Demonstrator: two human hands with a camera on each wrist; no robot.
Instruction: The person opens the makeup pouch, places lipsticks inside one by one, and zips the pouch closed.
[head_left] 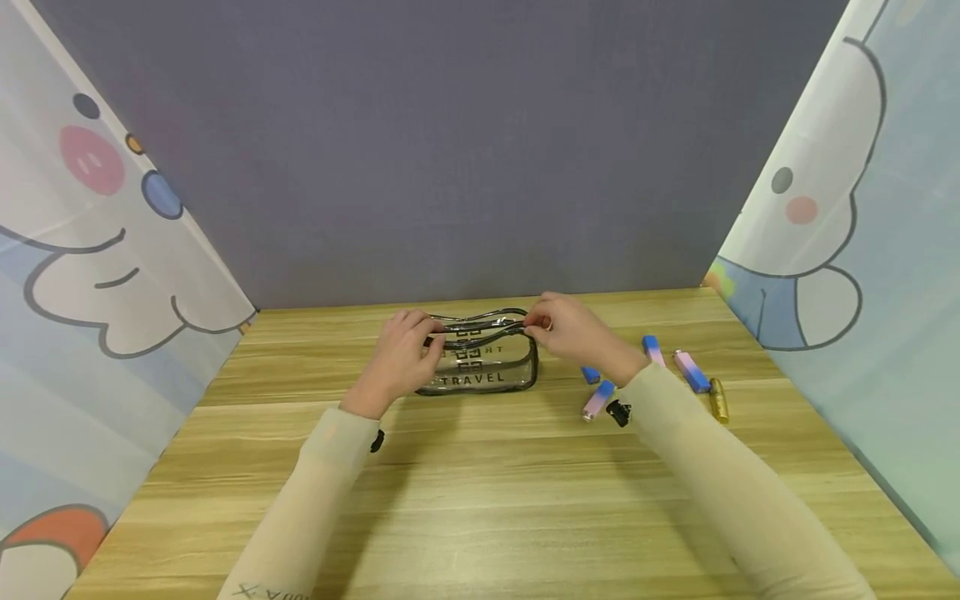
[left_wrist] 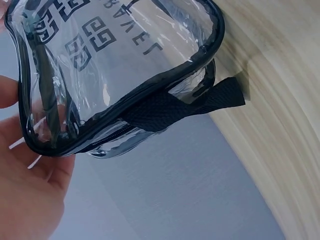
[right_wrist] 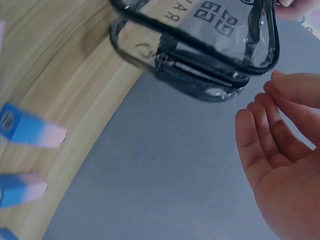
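A clear plastic toiletry bag (head_left: 480, 367) with black piping and the word TRAVEL stands near the back of the table, its top rim parted. My left hand (head_left: 401, 354) grips the rim at its left end. In the left wrist view the left thumb (left_wrist: 7, 92) lies on one side of the black edge, and fingers show through the plastic on the other. My right hand (head_left: 573, 329) pinches the rim at the upper right corner. Its thumb and forefinger meet beside the black edge in the right wrist view. A black zipper (right_wrist: 200, 72) runs along the bag's top.
Several blue-and-pink tubes, one nearest the front (head_left: 598, 400) and one farther right (head_left: 692, 372), lie right of the bag. A gold tube (head_left: 718, 402) and a small black claw clip (head_left: 619, 412) lie among them. A grey panel (head_left: 480, 167) rises behind the table (head_left: 480, 500).
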